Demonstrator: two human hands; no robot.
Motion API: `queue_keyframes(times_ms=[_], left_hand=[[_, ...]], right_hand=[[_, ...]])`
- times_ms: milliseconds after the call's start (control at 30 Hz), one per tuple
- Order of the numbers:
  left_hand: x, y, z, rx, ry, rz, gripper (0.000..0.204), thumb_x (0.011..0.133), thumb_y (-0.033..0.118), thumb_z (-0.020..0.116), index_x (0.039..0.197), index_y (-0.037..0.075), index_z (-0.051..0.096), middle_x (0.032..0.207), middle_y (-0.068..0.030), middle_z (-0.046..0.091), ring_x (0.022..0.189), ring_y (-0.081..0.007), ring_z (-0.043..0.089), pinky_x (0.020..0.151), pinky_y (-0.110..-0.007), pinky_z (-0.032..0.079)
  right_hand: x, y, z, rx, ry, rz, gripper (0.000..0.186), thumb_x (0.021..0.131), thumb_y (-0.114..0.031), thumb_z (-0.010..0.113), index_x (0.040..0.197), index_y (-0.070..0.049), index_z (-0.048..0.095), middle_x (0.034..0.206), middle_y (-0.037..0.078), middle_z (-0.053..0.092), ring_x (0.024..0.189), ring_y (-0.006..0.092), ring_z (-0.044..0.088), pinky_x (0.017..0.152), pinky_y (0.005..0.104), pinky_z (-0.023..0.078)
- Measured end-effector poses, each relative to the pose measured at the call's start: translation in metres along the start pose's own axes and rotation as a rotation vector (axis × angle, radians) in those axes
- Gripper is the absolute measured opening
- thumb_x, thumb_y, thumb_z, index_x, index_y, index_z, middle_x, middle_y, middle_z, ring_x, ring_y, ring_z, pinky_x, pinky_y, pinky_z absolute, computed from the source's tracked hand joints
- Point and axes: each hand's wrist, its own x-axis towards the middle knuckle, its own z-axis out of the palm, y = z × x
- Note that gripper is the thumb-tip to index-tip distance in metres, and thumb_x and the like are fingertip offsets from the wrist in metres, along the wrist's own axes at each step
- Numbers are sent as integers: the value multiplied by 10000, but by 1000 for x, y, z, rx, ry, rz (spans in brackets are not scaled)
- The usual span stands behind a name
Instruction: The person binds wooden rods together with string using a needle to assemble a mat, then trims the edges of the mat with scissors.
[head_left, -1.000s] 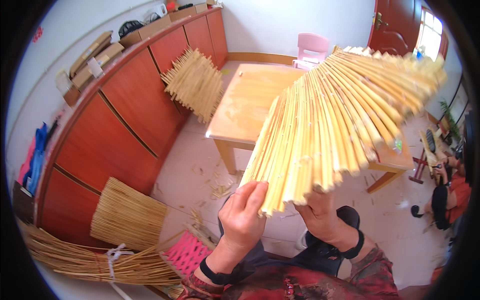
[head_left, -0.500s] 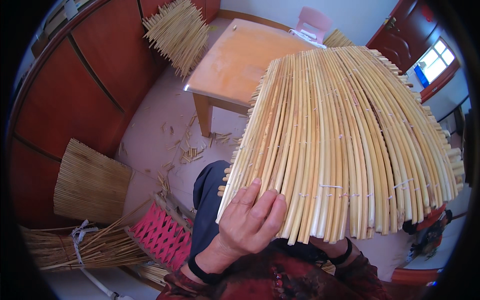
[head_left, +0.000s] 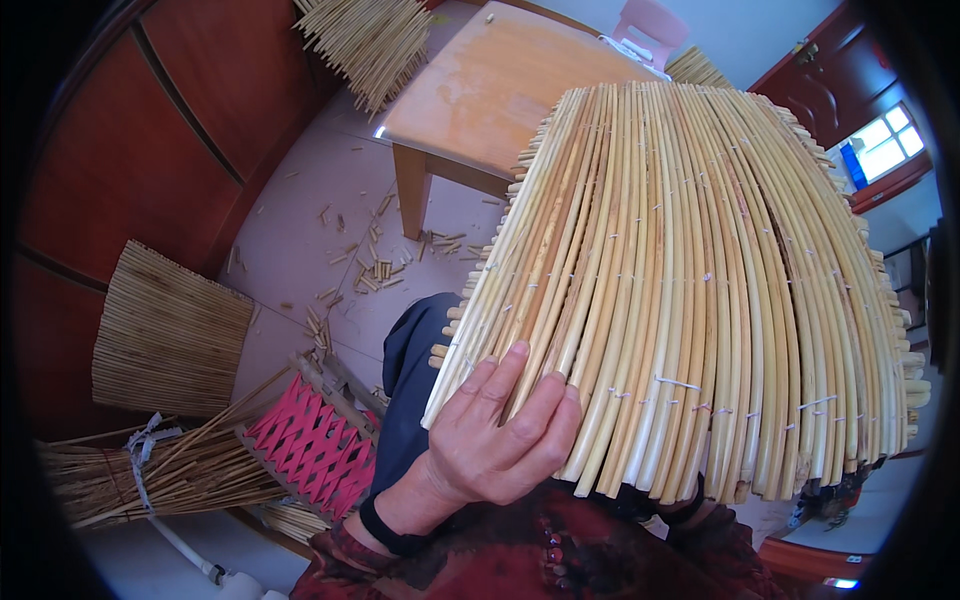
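A large mat of pale straw-coloured sticks (head_left: pixel 680 260), laced with thin white string, is spread across my lap, its sticks running away from me, with further stick ends poking out at both sides. My left hand (head_left: pixel 500 430) rests on the top face near its near left edge, fingers apart and lightly bent. My right hand is hidden beneath the mat; only the dark-banded wrist (head_left: pixel 685 512) shows at the near edge.
A wooden table (head_left: pixel 470 80) stands beyond the mat, with a pink chair (head_left: pixel 640 30) behind. Stick mats (head_left: pixel 170 330) lean against red cabinets (head_left: pixel 120 150). A tied stick bundle (head_left: pixel 110 480) and a pink-webbed stool (head_left: pixel 305 440) are left. Cut pieces (head_left: pixel 380 270) litter the floor.
A second ago both hands held the mat up and fanned out; it has since come down nearly flat. My left hand's fingers have opened onto its top, and my right hand has gone underneath.
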Motion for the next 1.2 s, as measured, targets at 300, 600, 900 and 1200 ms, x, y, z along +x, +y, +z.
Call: queue_keyframes(times_ms=[300, 600, 900, 1200], left_hand=[[-4, -2, 3, 28, 32, -11, 162, 742, 131, 583, 894, 74, 575, 896, -61, 576, 819, -311, 607, 657, -368, 492], [-4, 3, -2, -2, -20, -27, 239, 686, 30, 626, 911, 33, 546, 901, -101, 564, 869, -325, 583, 623, -358, 505], [2, 2, -2, 25, -12, 4, 186, 678, 38, 629, 854, 47, 572, 883, -77, 567, 863, -323, 591, 615, -341, 495], [-2, -5, -1, 26, 1, 16, 187, 687, 53, 617, 867, 57, 567, 877, -67, 578, 866, -317, 597, 606, -322, 484]], right_hand=[[0, 1, 2, 6, -20, -5, 233, 823, -81, 525, 1038, 6, 541, 981, 101, 574, 879, 190, 552, 760, 277, 426], [1, 0, 1, 9, -37, -17, 237, 829, -97, 517, 1042, 3, 541, 986, 99, 573, 886, 187, 547, 766, 275, 422], [2, -2, -3, 2, -40, -13, 243, 835, -113, 510, 1047, 0, 541, 992, 98, 572, 893, 184, 543, 772, 273, 418], [4, -3, -1, 2, -49, -14, 249, 841, -130, 502, 1051, -2, 541, 997, 96, 571, 900, 181, 538, 779, 271, 415]])
